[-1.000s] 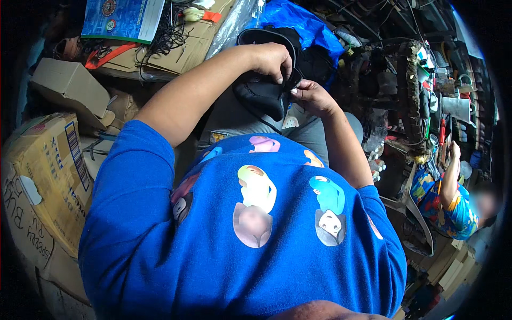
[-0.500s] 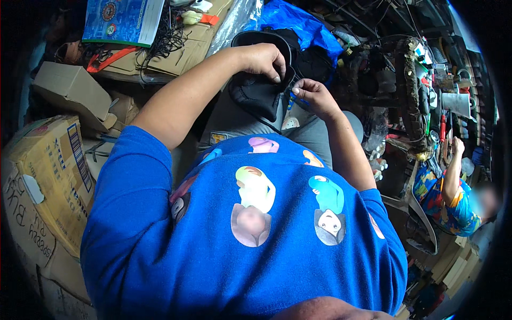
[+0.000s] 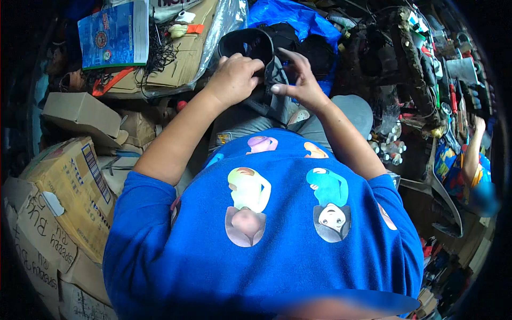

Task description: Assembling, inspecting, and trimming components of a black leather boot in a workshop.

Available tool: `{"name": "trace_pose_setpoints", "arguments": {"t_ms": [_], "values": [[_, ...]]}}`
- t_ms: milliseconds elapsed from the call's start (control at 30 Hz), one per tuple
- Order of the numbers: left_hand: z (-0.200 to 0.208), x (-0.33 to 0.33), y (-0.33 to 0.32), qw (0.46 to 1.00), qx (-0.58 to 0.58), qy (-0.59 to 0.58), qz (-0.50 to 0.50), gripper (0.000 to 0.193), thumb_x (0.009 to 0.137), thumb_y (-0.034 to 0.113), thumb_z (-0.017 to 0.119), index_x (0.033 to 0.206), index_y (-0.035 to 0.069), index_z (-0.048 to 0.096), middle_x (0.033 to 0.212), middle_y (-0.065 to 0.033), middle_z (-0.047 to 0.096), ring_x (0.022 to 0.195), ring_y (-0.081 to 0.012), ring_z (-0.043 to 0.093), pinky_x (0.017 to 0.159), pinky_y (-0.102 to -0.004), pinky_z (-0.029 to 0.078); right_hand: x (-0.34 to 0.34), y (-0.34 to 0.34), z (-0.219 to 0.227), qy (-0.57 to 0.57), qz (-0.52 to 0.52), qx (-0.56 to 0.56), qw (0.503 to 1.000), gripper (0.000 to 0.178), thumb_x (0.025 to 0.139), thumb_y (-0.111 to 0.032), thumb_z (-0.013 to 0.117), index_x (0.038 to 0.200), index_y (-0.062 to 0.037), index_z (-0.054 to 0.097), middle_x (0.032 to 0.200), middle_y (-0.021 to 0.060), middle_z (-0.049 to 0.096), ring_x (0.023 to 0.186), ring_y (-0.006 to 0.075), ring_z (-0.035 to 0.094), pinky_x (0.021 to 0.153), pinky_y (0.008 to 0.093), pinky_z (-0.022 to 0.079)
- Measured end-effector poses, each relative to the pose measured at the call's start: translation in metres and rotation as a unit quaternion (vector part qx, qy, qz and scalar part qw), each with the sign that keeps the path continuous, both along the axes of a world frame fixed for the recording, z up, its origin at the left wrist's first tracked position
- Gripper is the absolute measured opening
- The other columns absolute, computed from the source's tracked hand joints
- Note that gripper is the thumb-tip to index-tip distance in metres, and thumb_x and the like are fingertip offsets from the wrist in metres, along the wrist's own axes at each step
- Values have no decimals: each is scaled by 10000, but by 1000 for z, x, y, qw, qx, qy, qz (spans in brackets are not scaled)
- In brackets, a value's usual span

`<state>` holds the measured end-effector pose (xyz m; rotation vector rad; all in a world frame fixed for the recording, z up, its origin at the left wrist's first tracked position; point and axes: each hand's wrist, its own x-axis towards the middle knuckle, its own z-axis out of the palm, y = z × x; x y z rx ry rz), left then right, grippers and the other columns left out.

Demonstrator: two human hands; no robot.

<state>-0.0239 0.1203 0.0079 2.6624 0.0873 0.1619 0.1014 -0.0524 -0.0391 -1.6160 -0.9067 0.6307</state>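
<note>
A black stitched piece that looks like a shoe upper [image 3: 273, 72] is above my lap, its rounded opening facing up. My left hand [image 3: 234, 78] grips its near left side, fingers curled over it, with the fingertips partly hidden. At its right edge, my right hand [image 3: 303, 84] is open, the thumb close to or touching the black material and the fingers spread. Grey trousers [image 3: 352, 112] cover my legs beneath. More black pieces [image 3: 317, 56] lie just beyond on a blue plastic sheet [image 3: 325, 24].
On the left, a cardboard-covered surface [image 3: 181, 66] holds a blue booklet [image 3: 109, 34] and black laces [image 3: 162, 50]. Cardboard boxes [image 3: 80, 114] are stacked nearer. To the right are a worn frame [image 3: 413, 64], small bottles [image 3: 393, 152] and another person's arm [image 3: 473, 149].
The black upper has turned so its opening faces up. My left hand has moved down and left along it. My right hand has gone from a pinch to spread fingers, shifting slightly left.
</note>
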Motion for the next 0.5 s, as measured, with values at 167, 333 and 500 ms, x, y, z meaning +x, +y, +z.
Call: {"name": "trace_pose_setpoints", "arguments": {"t_ms": [167,333,500], "values": [[-5,3,3,995,45,81,-35,78,752,111,577,823,77,575,819,-73,601,881,-277,541,749,-443,386,-17,26,-6,-167,-3,-40,985,831,563,-373,803,1300,-259,437,1356,192,329,1236,383,345,983,458,329],[14,-12,14,989,39,118,-76,44,765,93,553,803,73,562,806,-92,589,869,-285,552,747,-440,377,-17,27,-11,-231,-1,-115,966,765,574,-390,731,1277,-330,435,1369,204,319,1239,405,332,999,553,230],[40,-67,64,984,-78,151,56,129,757,48,599,880,13,605,807,-164,594,766,-319,575,717,-368,449,12,11,-42,-92,6,-122,988,799,581,-397,727,1304,-349,390,1402,161,304,1283,390,290,998,608,184]]}}
